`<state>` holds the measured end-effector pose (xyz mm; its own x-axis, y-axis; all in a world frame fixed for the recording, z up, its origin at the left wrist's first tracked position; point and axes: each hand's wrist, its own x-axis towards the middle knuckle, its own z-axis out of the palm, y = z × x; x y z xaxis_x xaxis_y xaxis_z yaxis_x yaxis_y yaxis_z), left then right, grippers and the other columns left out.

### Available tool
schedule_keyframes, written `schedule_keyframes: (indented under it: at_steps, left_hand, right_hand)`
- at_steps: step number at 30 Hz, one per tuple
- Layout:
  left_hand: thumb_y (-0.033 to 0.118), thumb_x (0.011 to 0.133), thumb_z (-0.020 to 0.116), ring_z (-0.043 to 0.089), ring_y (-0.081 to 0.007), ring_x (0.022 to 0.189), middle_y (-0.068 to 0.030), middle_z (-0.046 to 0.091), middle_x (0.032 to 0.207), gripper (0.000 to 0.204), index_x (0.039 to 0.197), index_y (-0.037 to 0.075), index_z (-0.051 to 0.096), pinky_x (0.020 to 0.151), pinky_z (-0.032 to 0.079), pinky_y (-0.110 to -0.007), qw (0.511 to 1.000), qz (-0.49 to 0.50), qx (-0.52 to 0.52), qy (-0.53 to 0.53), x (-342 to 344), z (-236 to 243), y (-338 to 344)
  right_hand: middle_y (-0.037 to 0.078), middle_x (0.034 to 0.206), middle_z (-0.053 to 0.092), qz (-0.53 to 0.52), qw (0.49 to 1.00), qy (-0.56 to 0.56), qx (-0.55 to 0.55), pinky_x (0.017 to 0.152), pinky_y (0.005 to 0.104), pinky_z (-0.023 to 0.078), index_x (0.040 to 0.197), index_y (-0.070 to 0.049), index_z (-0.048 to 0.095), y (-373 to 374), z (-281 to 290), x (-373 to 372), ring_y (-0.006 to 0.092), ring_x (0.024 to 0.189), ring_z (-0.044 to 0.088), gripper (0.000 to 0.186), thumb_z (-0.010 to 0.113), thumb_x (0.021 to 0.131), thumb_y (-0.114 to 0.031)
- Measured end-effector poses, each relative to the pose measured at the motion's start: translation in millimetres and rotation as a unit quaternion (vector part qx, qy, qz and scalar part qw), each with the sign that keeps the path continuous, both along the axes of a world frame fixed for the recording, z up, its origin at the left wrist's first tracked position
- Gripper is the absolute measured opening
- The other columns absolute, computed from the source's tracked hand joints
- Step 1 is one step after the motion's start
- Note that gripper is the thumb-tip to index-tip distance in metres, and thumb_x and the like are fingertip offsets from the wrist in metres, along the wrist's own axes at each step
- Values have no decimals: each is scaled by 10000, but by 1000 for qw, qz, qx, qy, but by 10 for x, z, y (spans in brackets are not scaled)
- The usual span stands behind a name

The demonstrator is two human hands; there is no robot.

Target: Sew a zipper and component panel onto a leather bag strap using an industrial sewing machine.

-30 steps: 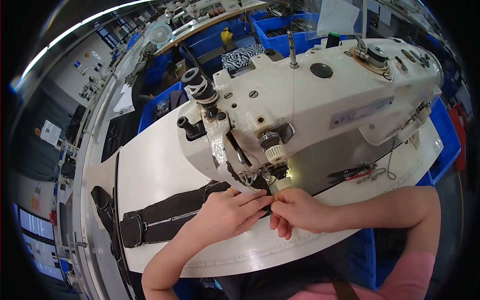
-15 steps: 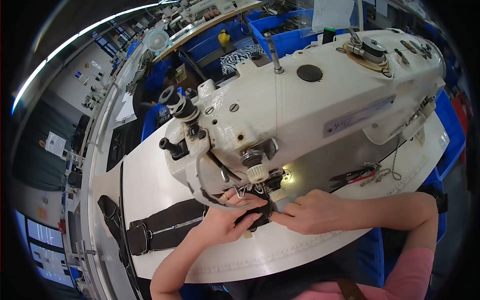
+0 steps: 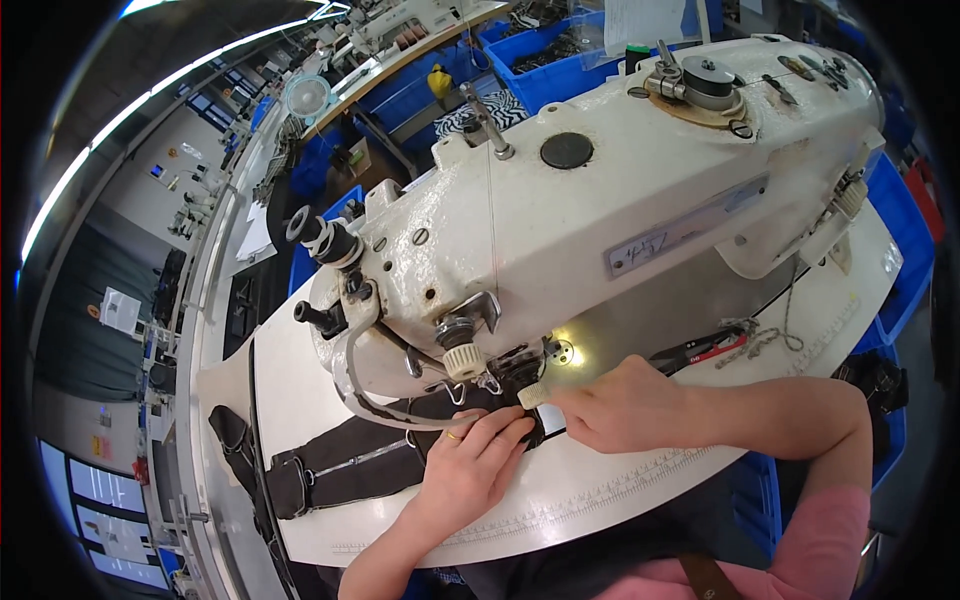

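Dark cloth (image 3: 372, 466) lengthwise, left to right

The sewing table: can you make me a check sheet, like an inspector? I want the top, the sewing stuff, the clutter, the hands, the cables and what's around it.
Surface: white table, ruler marks along its near edge.
Job's things: black cloth with a metal zip, running in under the front of the machine; a light glows there.
Clutter: black-and-red snips on the right.
Hands: left hand on the cloth; right hand just right of it, fingers curled. Whether its fingertips grip anything is hidden.
Cables: a grey cord loops by the snips; no power cable made out.
Surroundings: blue bin behind the machine, fan farther back on the left.
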<state>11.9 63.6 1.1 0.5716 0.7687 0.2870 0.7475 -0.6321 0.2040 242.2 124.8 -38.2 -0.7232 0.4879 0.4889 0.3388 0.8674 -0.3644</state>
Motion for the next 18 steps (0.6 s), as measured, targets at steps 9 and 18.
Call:
schedule_keyframes:
  at_steps: [9, 18]
  left_hand:
    - [33, 753, 759, 612, -243, 896, -53, 689, 1120, 328, 1075, 55, 697, 773, 536, -334, 997, 11, 13, -72, -39, -88, -22]
    - [17, 729, 735, 609, -233, 914, -57, 681, 1126, 375, 1101, 43, 696, 792, 536, -312, 992, -31, 45, -111, -112, -163, 68]
  right_hand:
    - [-14, 587, 546, -4, 991, -87, 105, 375, 305, 412, 1171, -84, 689, -24, -20, -95, 138, 451, 563, 407, 662, 768, -141]
    - [-10, 597, 557, 22, 989, -100, 107, 372, 312, 417, 1130, -65, 684, -31, 90, -50, 136, 452, 573, 374, 645, 764, -131]
